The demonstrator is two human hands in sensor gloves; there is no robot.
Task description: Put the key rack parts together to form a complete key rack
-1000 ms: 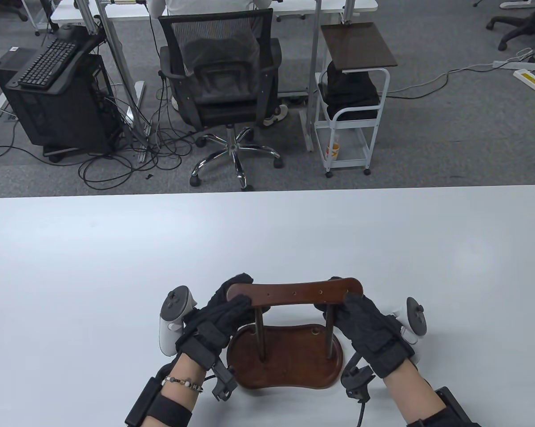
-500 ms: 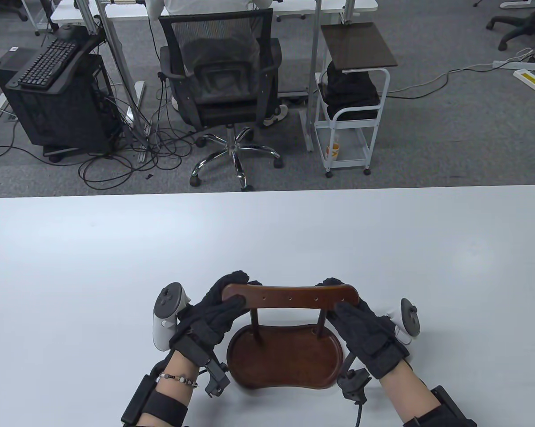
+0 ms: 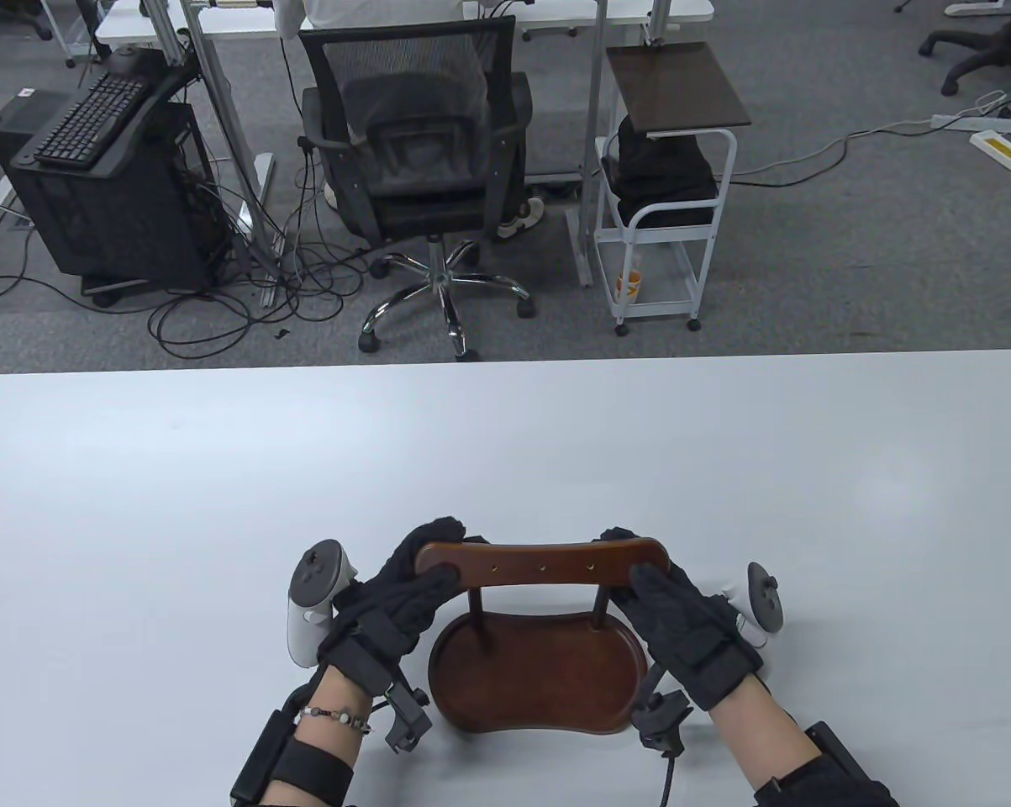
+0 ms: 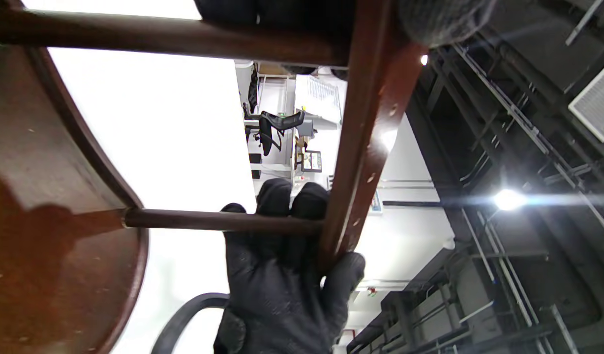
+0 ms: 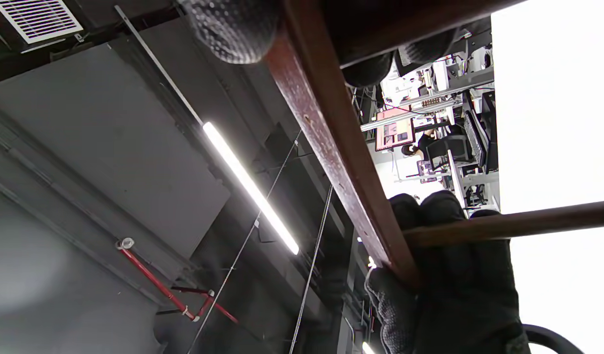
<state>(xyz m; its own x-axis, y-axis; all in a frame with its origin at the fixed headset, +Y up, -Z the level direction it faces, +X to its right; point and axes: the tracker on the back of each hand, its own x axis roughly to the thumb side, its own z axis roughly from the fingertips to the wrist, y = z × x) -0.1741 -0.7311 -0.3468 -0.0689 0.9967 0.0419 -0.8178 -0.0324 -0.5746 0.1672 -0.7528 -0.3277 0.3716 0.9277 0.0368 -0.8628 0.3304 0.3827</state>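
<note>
Near the table's (image 3: 505,437) front edge, left hand (image 3: 404,588) and right hand (image 3: 681,609) grasp the top bar's (image 3: 543,561) ends. 2 rods (image 3: 476,598) join it to the base (image 3: 539,672).

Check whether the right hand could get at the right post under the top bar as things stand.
Probably yes. The right hand grips the top bar at its right end, directly beside the right post, and nothing lies between them, though it would have to let go of the bar first.

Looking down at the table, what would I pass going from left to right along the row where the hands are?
Left tracker → left hand → left post → right post → right hand → right tracker.
</note>
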